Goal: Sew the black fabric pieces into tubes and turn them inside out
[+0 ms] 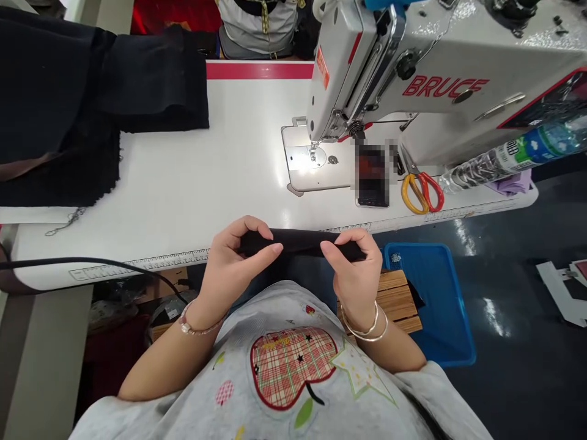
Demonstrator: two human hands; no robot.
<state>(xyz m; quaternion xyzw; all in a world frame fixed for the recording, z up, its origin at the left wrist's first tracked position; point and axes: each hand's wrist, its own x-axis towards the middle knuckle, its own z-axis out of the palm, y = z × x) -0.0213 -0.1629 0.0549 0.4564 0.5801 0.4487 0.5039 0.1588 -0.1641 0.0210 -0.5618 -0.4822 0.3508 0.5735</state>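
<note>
Right there at lower centre, the left hand (233, 263) and right hand (353, 269) are clamped on either end of a soft rolled strip of black fabric (298, 242), held just over the edge of the white table (183, 183), with the BRUCE sewing machine (413, 79) upper right!

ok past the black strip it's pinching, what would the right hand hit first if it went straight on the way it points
Probably the ruler strip along the near edge of the white sewing table, just beyond the black fabric strip in the right hand, though depth is hard to judge here.
</note>
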